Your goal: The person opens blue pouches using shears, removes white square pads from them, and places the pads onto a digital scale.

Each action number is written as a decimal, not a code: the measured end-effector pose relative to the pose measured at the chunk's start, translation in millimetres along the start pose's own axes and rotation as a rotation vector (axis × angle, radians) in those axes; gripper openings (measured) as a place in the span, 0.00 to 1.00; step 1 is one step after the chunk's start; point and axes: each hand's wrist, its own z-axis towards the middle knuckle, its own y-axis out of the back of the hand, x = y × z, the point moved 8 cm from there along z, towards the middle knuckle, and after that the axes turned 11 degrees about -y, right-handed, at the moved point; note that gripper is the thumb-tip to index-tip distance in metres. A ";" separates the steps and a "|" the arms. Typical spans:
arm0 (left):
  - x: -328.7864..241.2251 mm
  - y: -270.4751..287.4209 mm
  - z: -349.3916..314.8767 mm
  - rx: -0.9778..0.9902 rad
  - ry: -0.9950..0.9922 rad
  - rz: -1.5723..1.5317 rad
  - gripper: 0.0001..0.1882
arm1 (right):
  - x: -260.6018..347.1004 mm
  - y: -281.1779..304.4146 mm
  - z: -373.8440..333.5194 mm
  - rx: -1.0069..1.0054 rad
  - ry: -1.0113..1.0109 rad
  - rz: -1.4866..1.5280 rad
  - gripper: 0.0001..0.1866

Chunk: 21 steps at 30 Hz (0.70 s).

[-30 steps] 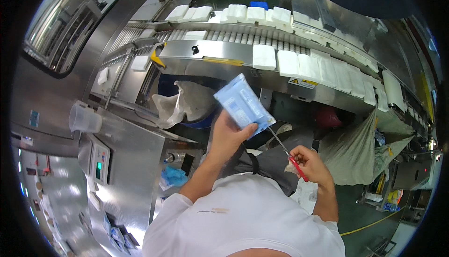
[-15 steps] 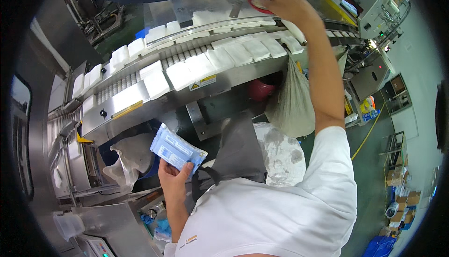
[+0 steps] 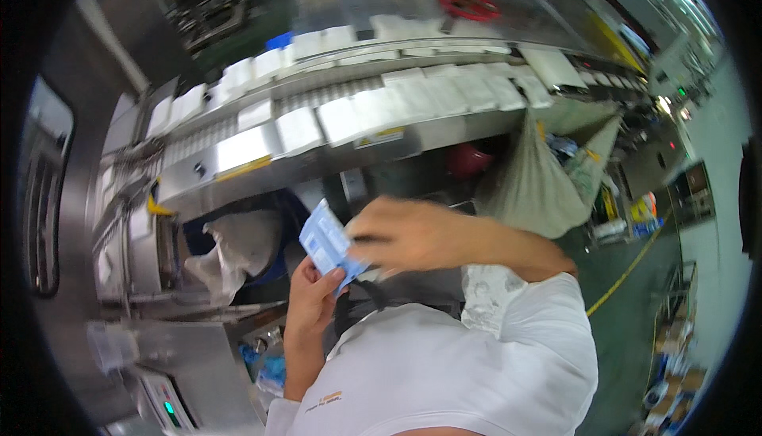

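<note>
My left hand [image 3: 311,297] is closed round the lower end of a light blue soft packet [image 3: 324,239] with white markings, thumb on its face. The packet is tilted in front of my chest. Right beside it is my right hand [image 3: 409,234], its fingers overlapping the packet's right edge in the picture. Motion smears those fingers, so I cannot tell whether they grip it. Beyond my hands, white folded pads [image 3: 377,111] lie in rows along a metal conveyor [image 3: 317,85].
A red ring-shaped thing [image 3: 470,5] lies on the metal top behind the conveyor. A pale cloth sack [image 3: 532,170] hangs at the conveyor's right end. At left, a bin with a whitish liner [image 3: 230,249] stands under the conveyor. A device with a lit green display [image 3: 169,408] sits lower left.
My right hand has left the red ring-shaped thing and come down to the packet in my left hand. The packet is now more upright. The whole view has shifted slightly.
</note>
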 end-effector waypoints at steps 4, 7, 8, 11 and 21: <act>14.2 1.1 -6.0 0.076 0.095 -0.085 0.23 | -1.7 -36.0 -16.2 -0.145 0.067 0.061 0.12; 16.0 4.5 -7.8 0.096 0.088 -0.042 0.34 | -7.2 -27.9 -26.0 -0.201 -0.044 0.174 0.10; 4.4 10.0 -4.2 0.015 -0.118 0.078 0.36 | -13.0 -27.6 -27.9 -0.237 -0.117 0.218 0.09; -35.0 3.0 -11.2 -0.084 -0.661 0.435 0.34 | -32.0 -36.3 -32.7 -0.308 -0.315 0.370 0.06; -39.7 -12.4 -4.7 -0.045 -0.590 0.293 0.08 | -9.8 -43.6 -28.5 -0.425 -0.345 0.641 0.08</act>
